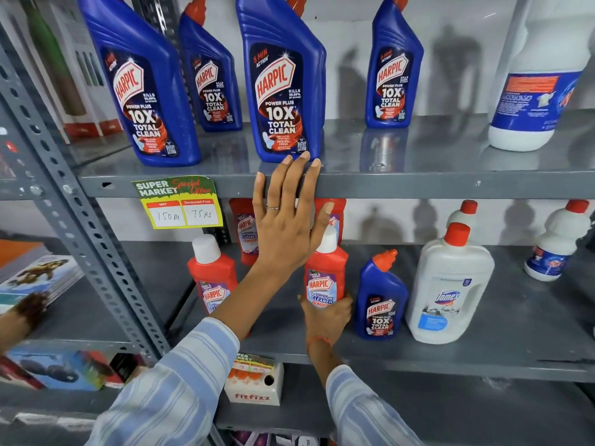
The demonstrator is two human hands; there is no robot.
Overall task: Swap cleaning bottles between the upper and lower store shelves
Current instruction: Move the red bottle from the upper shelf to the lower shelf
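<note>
Several blue Harpic bottles stand on the upper shelf (418, 178); the large middle one (283, 78) is just above my left hand (286, 220). That hand is open, fingers spread, fingertips on the shelf's front edge below the bottle's base. On the lower shelf (450, 358), my right hand (328, 317) grips a red Harpic bathroom cleaner bottle (325, 275) around its lower half. Another red bottle (212, 275) stands to its left, partly behind my left arm. A small blue Harpic bottle (381, 300) stands just right of the held one.
A white Domex bottle (450, 291) and small white bottles (553, 243) stand on the lower shelf at right. A big white bottle (534, 78) sits upper right. A price tag (180, 201) hangs from the upper edge. A fitfizz box (254, 381) lies below. Another person's hand (29, 310) is at left.
</note>
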